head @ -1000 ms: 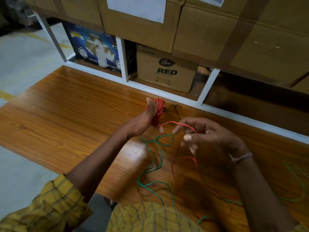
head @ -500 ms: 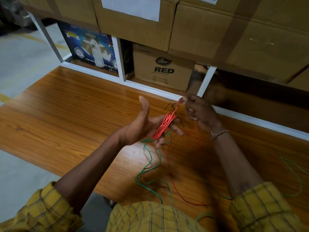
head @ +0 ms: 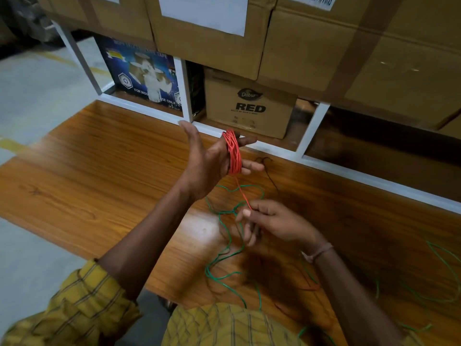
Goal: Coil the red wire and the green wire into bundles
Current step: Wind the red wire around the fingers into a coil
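— Holding the coil, was it, that left hand point(head: 212, 161)?

— It was raised above the wooden table point(head: 82, 176), thumb up and fingers stretched out straight, with the red wire point(head: 232, 156) wound in many turns around those fingers. Nothing was curled round it; the coil simply sat on the fingers.

— And the right hand point(head: 272, 224)?

— Lower and nearer the body than the left. Its thumb and forefinger pinched a single red strand that ran taut from the bottom of the coil down to the fingertips. The other fingers hung loosely curled beneath.

— Where was the green wire point(head: 224, 265)?

— Loose on the table, uncoiled. One loop lay between the two hands, just under the taut strand, and more trailed below the right hand toward the yellow checked shirt point(head: 219, 325). Another stretch curved well off to the right of the right wrist.

— Anything beyond the hands?

— A white shelf frame point(head: 309, 131) stood past the left hand's fingertips, holding a cardboard box point(head: 249, 106) printed RED. A thin dark wire point(head: 270, 176) lay just right of the coil.
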`<move>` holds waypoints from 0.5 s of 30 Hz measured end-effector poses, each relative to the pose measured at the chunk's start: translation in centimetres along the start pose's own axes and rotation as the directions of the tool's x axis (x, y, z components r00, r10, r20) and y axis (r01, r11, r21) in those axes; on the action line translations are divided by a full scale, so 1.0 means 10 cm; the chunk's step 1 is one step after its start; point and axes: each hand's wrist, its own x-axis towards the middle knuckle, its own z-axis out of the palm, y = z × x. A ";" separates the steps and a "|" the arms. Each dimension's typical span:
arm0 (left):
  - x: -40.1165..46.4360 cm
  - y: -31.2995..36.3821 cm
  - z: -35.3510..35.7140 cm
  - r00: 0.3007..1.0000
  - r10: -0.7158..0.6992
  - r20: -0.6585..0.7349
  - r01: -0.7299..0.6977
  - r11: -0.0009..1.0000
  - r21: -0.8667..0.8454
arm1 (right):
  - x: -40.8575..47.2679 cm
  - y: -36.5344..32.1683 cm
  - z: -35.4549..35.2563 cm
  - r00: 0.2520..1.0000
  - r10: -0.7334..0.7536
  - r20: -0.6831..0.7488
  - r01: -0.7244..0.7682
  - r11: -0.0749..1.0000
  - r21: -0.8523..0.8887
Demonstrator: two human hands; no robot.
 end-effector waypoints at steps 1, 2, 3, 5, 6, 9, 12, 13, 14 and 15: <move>0.03 0.00 -0.01 1.000 -0.019 -0.016 0.020 0.999 0.031 | -0.04 -0.03 0.00 0.998 -0.024 0.062 0.025 1.000 -0.016; 0.05 0.00 -0.03 0.999 -0.048 -0.018 0.049 0.997 0.052 | -0.09 -0.07 -0.02 0.992 -0.048 0.114 0.052 0.998 -0.032; 0.07 -0.02 -0.05 0.997 -0.078 -0.016 0.079 0.994 0.075 | -0.13 -0.13 -0.04 0.986 -0.063 0.155 0.071 0.996 -0.048; 0.07 -0.09 -0.08 0.995 -0.093 -0.047 0.100 0.977 0.188 | -0.23 -0.26 -0.11 0.970 -0.081 0.229 0.106 0.989 -0.100; 0.07 -0.13 -0.07 0.994 -0.084 -0.063 0.097 0.964 0.249 | -0.27 -0.34 -0.15 0.960 -0.089 0.266 0.128 0.983 -0.132; 0.03 -0.22 -0.06 0.995 -0.063 -0.075 0.087 0.926 0.368 | -0.40 -0.53 -0.25 0.928 -0.118 0.352 0.172 0.977 -0.125; 0.00 -0.26 -0.13 0.996 -0.077 -0.055 0.094 0.873 0.479 | -0.51 -0.60 -0.39 0.894 -0.154 0.420 0.174 0.985 -0.008; -0.02 -0.26 -0.15 0.995 -0.080 -0.060 0.100 0.860 0.501 | -0.53 -0.60 -0.44 0.885 -0.158 0.438 0.163 0.986 0.026; -0.03 -0.26 -0.16 0.995 -0.081 -0.063 0.102 0.849 0.519 | -0.55 -0.59 -0.49 0.878 -0.157 0.452 0.147 0.987 0.059; -0.05 -0.25 -0.18 0.994 -0.091 -0.058 0.108 0.835 0.539 | -0.57 -0.58 -0.53 0.877 -0.156 0.455 0.127 0.987 0.093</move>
